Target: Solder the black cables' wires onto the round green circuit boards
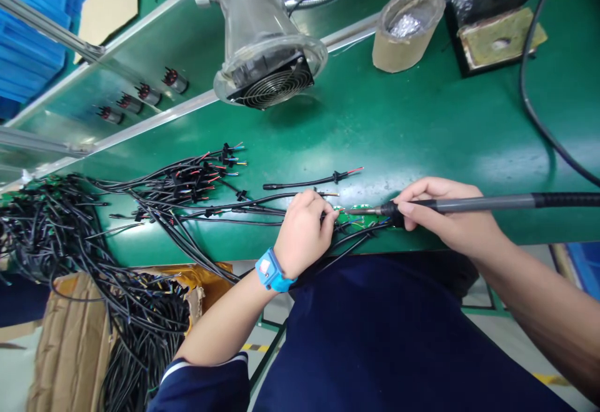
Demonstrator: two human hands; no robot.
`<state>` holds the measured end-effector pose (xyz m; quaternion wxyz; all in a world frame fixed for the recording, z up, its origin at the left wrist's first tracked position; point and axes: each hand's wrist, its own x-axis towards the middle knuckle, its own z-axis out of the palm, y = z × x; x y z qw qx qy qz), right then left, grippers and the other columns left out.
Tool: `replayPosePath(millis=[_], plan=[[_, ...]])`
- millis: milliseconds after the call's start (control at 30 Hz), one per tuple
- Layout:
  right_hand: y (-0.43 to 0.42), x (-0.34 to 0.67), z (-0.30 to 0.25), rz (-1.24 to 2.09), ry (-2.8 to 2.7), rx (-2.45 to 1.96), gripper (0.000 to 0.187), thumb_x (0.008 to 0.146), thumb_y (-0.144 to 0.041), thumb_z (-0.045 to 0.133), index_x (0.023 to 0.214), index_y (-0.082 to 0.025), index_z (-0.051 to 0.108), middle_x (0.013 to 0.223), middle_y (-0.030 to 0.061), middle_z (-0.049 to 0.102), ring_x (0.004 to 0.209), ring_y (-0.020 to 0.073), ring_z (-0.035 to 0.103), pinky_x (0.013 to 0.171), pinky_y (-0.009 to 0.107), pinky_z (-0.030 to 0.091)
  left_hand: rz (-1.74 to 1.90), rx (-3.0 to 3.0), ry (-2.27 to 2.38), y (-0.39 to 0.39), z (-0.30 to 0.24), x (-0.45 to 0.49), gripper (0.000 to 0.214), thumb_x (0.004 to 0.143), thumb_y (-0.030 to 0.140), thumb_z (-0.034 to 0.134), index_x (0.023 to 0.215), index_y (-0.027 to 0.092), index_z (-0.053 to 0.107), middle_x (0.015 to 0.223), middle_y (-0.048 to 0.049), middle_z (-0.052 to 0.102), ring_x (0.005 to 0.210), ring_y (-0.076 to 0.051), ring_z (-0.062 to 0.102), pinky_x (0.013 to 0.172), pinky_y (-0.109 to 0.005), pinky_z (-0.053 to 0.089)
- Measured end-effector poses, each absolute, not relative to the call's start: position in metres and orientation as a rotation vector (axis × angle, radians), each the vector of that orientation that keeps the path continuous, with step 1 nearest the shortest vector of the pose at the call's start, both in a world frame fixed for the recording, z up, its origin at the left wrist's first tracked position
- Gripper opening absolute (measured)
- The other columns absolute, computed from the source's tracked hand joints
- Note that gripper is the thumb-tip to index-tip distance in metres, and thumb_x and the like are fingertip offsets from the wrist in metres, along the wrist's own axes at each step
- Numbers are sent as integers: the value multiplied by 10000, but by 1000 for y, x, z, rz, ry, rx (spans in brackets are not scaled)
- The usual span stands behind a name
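While R hand closed round soldering iron; L hand pinching wires at green PCB

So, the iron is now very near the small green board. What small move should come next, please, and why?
Probably hold the left hand still, keeping the wire at its fingertips on the green circuit board. The soldering iron in the right hand points its tip at that spot, close to those fingers, so any shift could risk a burn.

Overhead light is glaring softly off the green table, and the fume extractor is casting a faint shadow. Wide lens is bowing the edges; left hand and right hand are rendering sharp.
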<state>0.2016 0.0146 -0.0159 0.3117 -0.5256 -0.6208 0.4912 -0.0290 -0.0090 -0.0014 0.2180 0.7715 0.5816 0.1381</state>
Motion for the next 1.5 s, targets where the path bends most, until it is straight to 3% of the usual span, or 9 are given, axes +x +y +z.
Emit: replayPosePath(millis=[633, 867, 1500], plan=[[13, 208, -22, 1350, -1499, -1342, 89, 781, -286, 651, 757, -204, 625, 513, -39, 588, 449, 81, 508, 465, 216, 388, 420, 2160, 1598, -11, -4, -32, 125, 879, 226, 523, 798, 156, 590, 837, -56, 549, 841, -186, 509, 801, -345, 432], [14, 206, -19, 1367, -1573, -1315, 130, 771, -318, 654, 755, -193, 621, 529, -31, 600, 471, 75, 533, 464, 185, 406, 410, 2285, 1424, -11, -8, -42, 128, 897, 235, 505, 872, 171, 612, 892, -52, 565, 871, -172, 507, 799, -320, 436], [11, 208, -22, 1361, -1632, -1313, 182, 757, -360, 653, 801, -185, 639, 552, -4, 601, 492, 114, 558, 465, 225, 437, 441, 2292, 1357, -4, -6, -39, 118, 865, 184, 512, 779, 144, 582, 810, -53, 538, 790, -160, 507, 746, -302, 442]])
